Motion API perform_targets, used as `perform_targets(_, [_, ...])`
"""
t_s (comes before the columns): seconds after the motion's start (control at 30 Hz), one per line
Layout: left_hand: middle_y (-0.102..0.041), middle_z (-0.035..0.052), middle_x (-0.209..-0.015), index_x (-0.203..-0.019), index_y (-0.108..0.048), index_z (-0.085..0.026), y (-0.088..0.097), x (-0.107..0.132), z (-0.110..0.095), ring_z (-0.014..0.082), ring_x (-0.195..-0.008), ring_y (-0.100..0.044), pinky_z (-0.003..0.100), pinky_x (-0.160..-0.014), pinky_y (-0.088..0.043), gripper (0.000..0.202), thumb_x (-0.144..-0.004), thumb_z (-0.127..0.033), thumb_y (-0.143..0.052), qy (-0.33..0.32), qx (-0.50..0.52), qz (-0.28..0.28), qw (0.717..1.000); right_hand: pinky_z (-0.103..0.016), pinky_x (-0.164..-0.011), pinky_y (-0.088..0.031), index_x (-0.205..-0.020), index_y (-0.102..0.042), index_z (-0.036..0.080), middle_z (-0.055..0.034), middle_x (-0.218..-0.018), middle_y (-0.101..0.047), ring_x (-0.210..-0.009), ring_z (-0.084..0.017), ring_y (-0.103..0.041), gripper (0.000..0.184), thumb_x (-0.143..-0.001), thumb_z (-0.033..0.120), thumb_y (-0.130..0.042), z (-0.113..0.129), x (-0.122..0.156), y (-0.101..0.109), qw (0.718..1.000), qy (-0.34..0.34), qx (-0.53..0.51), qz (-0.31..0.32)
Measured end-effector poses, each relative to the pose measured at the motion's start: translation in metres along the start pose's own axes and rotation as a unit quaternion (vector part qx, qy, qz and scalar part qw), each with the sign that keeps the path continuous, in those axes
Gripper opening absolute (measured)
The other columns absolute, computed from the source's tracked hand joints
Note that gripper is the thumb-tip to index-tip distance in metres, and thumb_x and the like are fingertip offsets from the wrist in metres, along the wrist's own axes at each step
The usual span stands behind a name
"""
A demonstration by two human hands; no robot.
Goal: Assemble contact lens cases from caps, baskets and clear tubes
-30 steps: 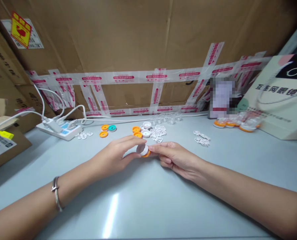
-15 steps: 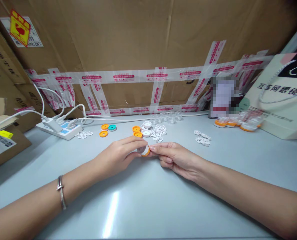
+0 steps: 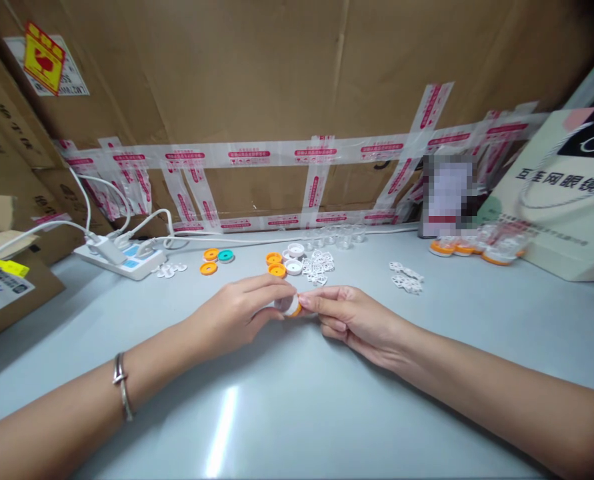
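Note:
A small round piece with a clear dome, a white ring and an orange base (image 3: 291, 306) is held just above the table between both hands. My left hand (image 3: 234, 310) grips its clear side between thumb and fingers. At the orange edge, my right hand (image 3: 359, 320) pinches it, the other fingers curled in. Just behind lie orange rings (image 3: 277, 270) and white rings (image 3: 293, 268), beside a heap of white openwork plastic parts (image 3: 319, 265). Clear domes (image 3: 334, 237) stand farther back.
Orange and teal discs (image 3: 225, 256), small white parts (image 3: 171, 270) and a power strip (image 3: 127, 257) with cables lie left. To the right are more white parts (image 3: 407, 278), orange-based domed pieces (image 3: 499, 255), a blurred-out phone (image 3: 449, 193) and a paper bag (image 3: 561, 200). A cardboard box (image 3: 257, 80) backs the table.
The round piece has turned slightly in my fingers, so more of its clear dome and white ring shows. Both hands keep their grip. The whole view has shifted a little.

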State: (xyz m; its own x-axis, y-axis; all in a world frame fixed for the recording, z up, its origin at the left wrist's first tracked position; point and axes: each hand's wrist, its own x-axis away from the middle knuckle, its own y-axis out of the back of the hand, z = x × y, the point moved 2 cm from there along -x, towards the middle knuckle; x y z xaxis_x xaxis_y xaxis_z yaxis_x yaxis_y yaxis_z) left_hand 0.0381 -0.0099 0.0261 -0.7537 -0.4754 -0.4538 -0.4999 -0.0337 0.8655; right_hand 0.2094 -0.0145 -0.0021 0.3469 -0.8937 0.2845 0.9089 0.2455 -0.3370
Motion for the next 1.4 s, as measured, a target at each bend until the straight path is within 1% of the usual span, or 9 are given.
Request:
perform_targets(0.13, [-0.065,0.0081,-0.093,-0.102,-0.056,-0.014,0.0,0.0,0.0,0.0169,-0.088,-0.061,0.03,-0.077,-0.051,0.021,-0.083,-0.008,-0.051,-0.009,-0.025,-0.025,0.999,-0.022,-0.041,-0.014,-0.07,-0.069,0.012,0.0002,-0.068,-0.062,-0.041,0.002,-0.023,0.016,-0.058,0.018,-0.077,-0.002,0.002,-0.001,1.0,-0.015,-0.025,0.006])
perform_targets(0.2, [-0.065,0.0076,-0.092,-0.103,-0.056,-0.014,0.0,0.001,0.0,0.0165,-0.088,-0.061,0.03,-0.078,-0.052,0.021,-0.083,-0.009,-0.051,-0.013,-0.027,-0.047,0.998,-0.021,-0.04,-0.014,-0.074,-0.07,0.013,0.0016,-0.066,-0.06,-0.041,0.001,-0.022,0.02,-0.056,0.015,-0.078,-0.003,0.002,-0.004,0.998,-0.017,-0.053,0.004])
perform_targets(0.37, [-0.066,0.0088,-0.094,-0.105,-0.054,-0.015,-0.003,0.002,-0.003,0.0163,-0.089,-0.062,0.029,-0.078,-0.052,0.022,-0.083,-0.01,-0.053,-0.02,-0.038,-0.11,0.993,-0.019,-0.038,-0.014,-0.08,-0.07,0.014,0.0097,-0.046,-0.04,-0.04,0.0,-0.015,0.021,-0.06,0.017,-0.077,-0.006,0.002,-0.009,0.991,-0.014,-0.13,0.017])
perform_targets(0.5, [-0.066,0.0088,-0.095,-0.108,-0.053,-0.015,-0.004,0.004,-0.005,0.0164,-0.088,-0.062,0.03,-0.077,-0.053,0.025,-0.083,-0.009,-0.052,-0.028,-0.048,-0.144,0.988,-0.018,-0.037,-0.015,-0.074,-0.067,0.014,0.0086,-0.052,-0.044,-0.04,0.001,-0.014,0.017,-0.06,0.018,-0.077,-0.007,0.001,-0.011,0.983,-0.031,-0.178,0.035])
perform_targets(0.67, [-0.066,0.0081,-0.095,-0.103,-0.054,-0.016,-0.006,0.003,-0.006,0.0161,-0.087,-0.061,0.03,-0.077,-0.052,0.022,-0.083,-0.007,-0.052,-0.039,-0.054,-0.139,0.988,-0.015,-0.036,-0.016,-0.07,-0.064,0.014,0.007,-0.06,-0.049,-0.039,0.003,-0.014,0.018,-0.059,0.015,-0.078,-0.01,0.0,-0.01,0.975,-0.04,-0.217,0.036])
perform_targets(0.87, [-0.064,0.0063,-0.089,-0.097,-0.053,-0.016,-0.007,0.003,-0.006,0.015,-0.084,-0.06,0.028,-0.075,-0.051,0.016,-0.083,-0.008,-0.052,-0.035,-0.051,-0.131,0.989,-0.013,-0.035,-0.018,-0.065,-0.063,0.013,0.007,-0.06,-0.048,-0.04,0.002,-0.014,0.017,-0.057,0.015,-0.078,-0.01,-0.002,-0.011,0.977,-0.031,-0.207,0.025])
perform_targets(1.07, [-0.061,0.0045,-0.08,-0.099,-0.053,-0.017,-0.007,0.005,-0.006,0.0147,-0.074,-0.059,0.026,-0.066,-0.051,0.019,-0.081,-0.017,-0.058,0.009,-0.019,-0.14,0.99,-0.016,-0.035,-0.016,-0.067,-0.065,0.012,0.0063,-0.059,-0.046,-0.042,0.001,-0.011,0.016,-0.058,0.017,-0.078,-0.011,-0.002,-0.011,0.982,-0.032,-0.183,0.029])
perform_targets(1.23, [-0.061,0.0047,-0.087,-0.101,-0.051,-0.017,-0.007,0.004,-0.008,0.0142,-0.083,-0.059,0.027,-0.074,-0.05,0.022,-0.081,-0.01,-0.056,0.006,0.003,-0.12,0.993,-0.016,-0.036,-0.016,-0.066,-0.064,0.012,0.0079,-0.057,-0.041,-0.041,0.001,-0.01,0.016,-0.059,0.018,-0.077,-0.008,-0.001,-0.012,0.982,-0.029,-0.182,0.03])
perform_targets(1.4, [-0.062,0.0073,-0.094,-0.106,-0.05,-0.016,-0.008,0.003,-0.008,0.0156,-0.088,-0.058,0.029,-0.077,-0.05,0.026,-0.081,-0.012,-0.057,0.016,0.015,-0.137,0.99,-0.016,-0.035,-0.016,-0.063,-0.062,0.013,0.0085,-0.055,-0.038,-0.041,0.001,-0.012,0.015,-0.061,0.018,-0.076,-0.006,0.0,-0.012,0.982,-0.017,-0.189,0.023])
